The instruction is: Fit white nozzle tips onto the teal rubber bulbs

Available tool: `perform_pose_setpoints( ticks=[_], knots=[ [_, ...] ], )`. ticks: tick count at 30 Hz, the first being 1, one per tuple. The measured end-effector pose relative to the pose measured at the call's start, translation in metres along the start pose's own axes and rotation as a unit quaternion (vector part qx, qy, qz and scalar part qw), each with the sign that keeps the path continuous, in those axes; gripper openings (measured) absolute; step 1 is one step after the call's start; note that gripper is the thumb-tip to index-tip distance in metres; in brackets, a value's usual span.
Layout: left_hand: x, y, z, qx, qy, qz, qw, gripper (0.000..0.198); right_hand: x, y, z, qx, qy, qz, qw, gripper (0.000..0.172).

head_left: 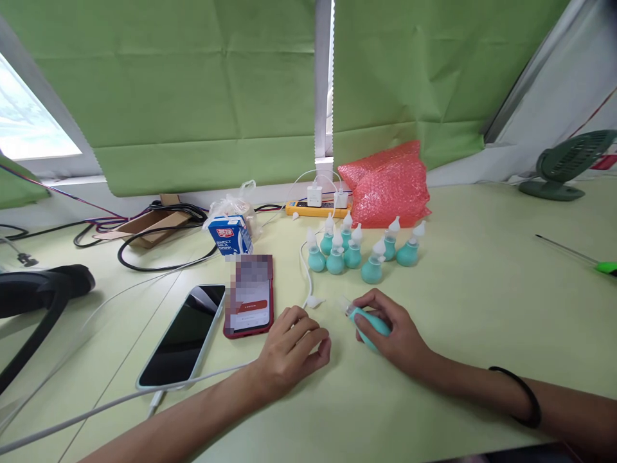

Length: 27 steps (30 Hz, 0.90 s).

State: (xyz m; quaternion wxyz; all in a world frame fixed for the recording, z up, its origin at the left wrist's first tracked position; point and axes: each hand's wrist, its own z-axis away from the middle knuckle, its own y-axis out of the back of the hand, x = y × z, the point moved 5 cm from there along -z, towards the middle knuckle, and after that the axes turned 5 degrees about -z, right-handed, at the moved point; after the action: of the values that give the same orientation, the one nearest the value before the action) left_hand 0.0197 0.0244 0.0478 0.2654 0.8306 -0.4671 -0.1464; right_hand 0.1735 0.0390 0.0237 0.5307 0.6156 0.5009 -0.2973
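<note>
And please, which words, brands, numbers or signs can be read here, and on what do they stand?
"SWEET MILK DRINK": blue carton.
Red logo, same carton: too blurred to read.
Red-cased phone: screen text too small.
Power strip: marks too small.

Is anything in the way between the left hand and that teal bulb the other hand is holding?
Nothing visible: just bare tabletop separates the left hand from the teal bulb in the right hand. A small white tip lies nearby, but off to the side.
</note>
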Motion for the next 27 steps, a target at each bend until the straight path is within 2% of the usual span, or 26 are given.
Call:
perform_pose_setpoints(
  ticks=[4, 10, 13, 18, 20, 22, 24, 27],
  knots=[
    [-0.011, -0.010, 0.002, -0.080, 0.066, -0.049, 0.993, 0.007, -0.004, 0.001, -0.002, -0.008, 0.026, 0.003, 1.000, 0.010],
    [-0.017, -0.019, 0.006, -0.149, 0.084, -0.117, 0.978, 0.012, -0.007, -0.003, 0.001, -0.027, 0.066, 0.018, 0.997, 0.017],
    [-0.019, -0.019, 0.006, -0.150, 0.101, -0.102, 0.978, 0.015, -0.006, -0.004, 0.000, -0.034, 0.080, 0.014, 0.996, 0.018],
    [-0.019, -0.009, 0.002, -0.094, 0.134, -0.014, 0.986, 0.018, -0.011, -0.003, 0.001, -0.048, 0.116, 0.031, 0.992, 0.018],
    [-0.014, -0.002, -0.001, -0.074, 0.119, 0.040, 0.989, 0.019, -0.014, -0.004, 0.002, -0.057, 0.133, 0.035, 0.989, 0.017],
    [-0.006, 0.003, -0.003, -0.077, 0.081, 0.073, 0.991, 0.022, -0.018, -0.006, 0.005, -0.072, 0.160, 0.036, 0.984, 0.019],
    [0.001, 0.004, -0.005, -0.105, 0.047, 0.061, 0.992, 0.026, -0.023, -0.009, 0.008, -0.090, 0.193, 0.033, 0.976, 0.021],
    [0.006, 0.000, -0.005, -0.149, 0.029, 0.005, 0.988, 0.024, -0.027, -0.011, 0.012, -0.103, 0.227, 0.034, 0.968, 0.025]
  ],
)
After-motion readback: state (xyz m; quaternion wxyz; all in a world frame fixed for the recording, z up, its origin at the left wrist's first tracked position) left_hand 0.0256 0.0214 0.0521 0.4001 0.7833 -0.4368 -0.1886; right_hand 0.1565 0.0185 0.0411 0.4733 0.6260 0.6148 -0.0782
